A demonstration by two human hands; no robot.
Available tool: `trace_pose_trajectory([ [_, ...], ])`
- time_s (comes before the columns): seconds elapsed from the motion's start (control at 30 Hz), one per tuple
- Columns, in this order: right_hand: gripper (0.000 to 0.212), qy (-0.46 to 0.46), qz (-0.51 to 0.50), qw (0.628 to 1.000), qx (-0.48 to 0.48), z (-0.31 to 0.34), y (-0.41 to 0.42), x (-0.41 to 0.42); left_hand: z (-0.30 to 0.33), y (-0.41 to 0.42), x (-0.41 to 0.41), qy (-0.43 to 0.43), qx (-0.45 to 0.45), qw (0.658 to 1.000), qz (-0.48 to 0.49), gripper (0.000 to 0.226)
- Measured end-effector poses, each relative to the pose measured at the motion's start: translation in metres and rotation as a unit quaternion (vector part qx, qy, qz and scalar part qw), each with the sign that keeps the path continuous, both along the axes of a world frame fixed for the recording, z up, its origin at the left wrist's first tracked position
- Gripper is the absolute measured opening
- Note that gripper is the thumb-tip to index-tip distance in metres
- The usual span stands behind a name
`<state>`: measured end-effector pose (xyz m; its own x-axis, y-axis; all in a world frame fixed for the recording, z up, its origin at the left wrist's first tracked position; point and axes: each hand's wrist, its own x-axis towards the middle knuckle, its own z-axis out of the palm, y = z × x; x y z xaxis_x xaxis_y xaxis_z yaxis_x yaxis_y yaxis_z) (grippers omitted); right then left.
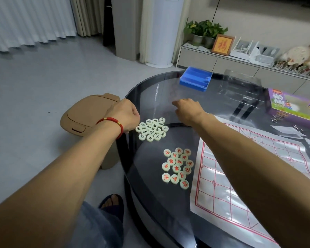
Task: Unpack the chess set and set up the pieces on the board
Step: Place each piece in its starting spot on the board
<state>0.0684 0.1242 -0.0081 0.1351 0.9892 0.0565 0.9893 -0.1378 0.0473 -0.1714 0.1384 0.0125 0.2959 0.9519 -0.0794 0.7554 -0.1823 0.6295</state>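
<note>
Two heaps of round cream chess pieces lie on the dark glass table [150, 203]: black-lettered pieces [152, 129] further away, red-lettered pieces [177, 167] nearer me. The white board sheet with red lines [240, 185] is spread flat to their right. My left hand [127, 116] is curled shut at the table's left edge, just left of the black-lettered heap. Beyond that heap, my right hand [187, 110] has its fingers pinched. A thin clear plastic wrap [157, 93] seems to stretch between both hands; its outline is faint.
A blue plastic tray [195, 78] and a clear plastic lid [240, 83] sit at the table's far side. The purple game box [292, 104] stands at the right. A tan bin [89, 115] is on the floor left of the table.
</note>
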Motion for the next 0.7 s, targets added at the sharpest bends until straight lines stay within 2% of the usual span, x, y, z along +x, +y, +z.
trace_pose_trajectory([
  [0.1, 0.012, 0.047, 0.008, 0.997, 0.058, -0.002, -0.003, 0.003, 0.002, -0.001, 0.0, 0.008, 0.015, 1.0, 0.003, 0.028],
  [0.17, 0.013, 0.085, 0.028, 0.993, 0.072, 0.003, -0.014, 0.005, 0.005, -0.003, 0.003, 0.023, 0.023, 0.999, 0.002, 0.03],
  [0.23, 0.012, 0.18, 0.012, 0.98, 0.085, 0.01, -0.029, 0.009, 0.008, -0.004, 0.005, 0.038, 0.026, 0.999, 0.0, 0.028],
  [0.33, 0.012, 0.377, -0.045, 0.922, 0.074, 0.022, -0.052, 0.012, 0.01, -0.007, 0.007, 0.058, 0.036, 0.998, -0.003, 0.029],
  [0.43, 0.01, 0.478, -0.071, 0.875, 0.044, 0.027, -0.066, 0.012, 0.01, -0.011, 0.009, 0.064, 0.032, 0.997, -0.016, 0.031],
  [0.53, 0.01, 0.468, -0.069, 0.881, 0.018, 0.026, -0.072, 0.003, 0.009, -0.012, 0.01, 0.06, 0.018, 0.997, -0.037, 0.03],
  [0.7, 0.012, 0.307, -0.009, 0.952, 0.008, 0.02, -0.078, -0.016, 0.007, -0.017, 0.006, 0.08, 0.002, 0.993, -0.085, 0.037],
])
